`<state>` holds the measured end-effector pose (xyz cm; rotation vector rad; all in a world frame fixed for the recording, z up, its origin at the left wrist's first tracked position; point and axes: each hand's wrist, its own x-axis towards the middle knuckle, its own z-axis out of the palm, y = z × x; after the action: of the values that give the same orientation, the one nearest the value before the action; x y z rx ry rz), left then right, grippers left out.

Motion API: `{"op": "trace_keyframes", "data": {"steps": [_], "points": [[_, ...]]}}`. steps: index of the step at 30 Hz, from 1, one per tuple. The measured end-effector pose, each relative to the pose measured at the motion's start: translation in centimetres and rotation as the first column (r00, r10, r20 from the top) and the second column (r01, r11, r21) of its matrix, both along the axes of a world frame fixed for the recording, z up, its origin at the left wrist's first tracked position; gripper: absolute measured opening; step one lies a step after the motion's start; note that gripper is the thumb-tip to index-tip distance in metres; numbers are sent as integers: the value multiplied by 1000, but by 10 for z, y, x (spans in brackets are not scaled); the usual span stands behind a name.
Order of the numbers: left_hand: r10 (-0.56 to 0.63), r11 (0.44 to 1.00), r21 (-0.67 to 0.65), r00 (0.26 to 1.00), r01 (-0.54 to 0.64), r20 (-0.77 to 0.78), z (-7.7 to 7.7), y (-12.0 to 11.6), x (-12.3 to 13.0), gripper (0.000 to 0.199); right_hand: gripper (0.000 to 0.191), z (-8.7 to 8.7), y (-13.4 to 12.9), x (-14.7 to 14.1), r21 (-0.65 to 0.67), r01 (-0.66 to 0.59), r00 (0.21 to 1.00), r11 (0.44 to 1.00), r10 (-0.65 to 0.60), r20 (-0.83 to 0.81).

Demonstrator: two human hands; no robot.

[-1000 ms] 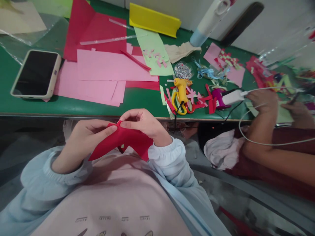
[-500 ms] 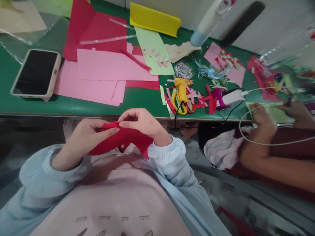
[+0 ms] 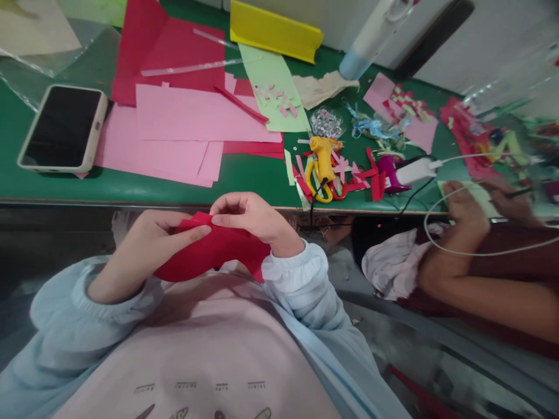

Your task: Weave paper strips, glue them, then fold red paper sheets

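A piece of red paper (image 3: pixel 205 253) is held between my two hands, just below the table's front edge and over my lap. My left hand (image 3: pixel 155 244) pinches its upper left part between thumb and fingers. With thumb and curled fingers, my right hand (image 3: pixel 251 220) grips its top edge, close beside the left thumb. A small folded flap of the red paper sticks up between the two hands. The fingertips behind the paper are hidden.
On the green table (image 3: pixel 144 189) lie a phone (image 3: pixel 63 129), pink sheets (image 3: pixel 187 116), a yellow glue gun (image 3: pixel 323 157), scissors (image 3: pixel 315 185) and paper scraps. A white cable (image 3: pixel 425 215) loops at the right, near another person's hands (image 3: pixel 465 206) holding green paper.
The red paper has shifted slightly: its top flap stands higher between my fingers and its lower part hangs fuller. Both hands keep their grip. The other person's hands have moved a little with the green paper.
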<state>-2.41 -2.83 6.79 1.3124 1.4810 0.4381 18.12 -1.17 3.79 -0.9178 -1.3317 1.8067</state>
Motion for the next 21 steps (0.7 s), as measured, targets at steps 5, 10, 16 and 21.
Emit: {"op": "trace_keyframes", "data": {"steps": [5,10,16,21], "points": [[34,999,-19,999,-33,27,1,-1,-1,43,33,3,-1,0,-51,4,999,999,-7,-51],[32,999,-11,999,-32,20,-1,1,-5,45,20,6,2,2,-21,16,998,1000,-15,58],[-25,1000,5,997,25,-68,0,4,-5,41,21,8,4,3,-10,4,992,1000,-3,127],[-6,1000,-4,1000,6,-11,1,2,-2,39,26,5,3,-1,-16,0,998,1000,1,60]]}}
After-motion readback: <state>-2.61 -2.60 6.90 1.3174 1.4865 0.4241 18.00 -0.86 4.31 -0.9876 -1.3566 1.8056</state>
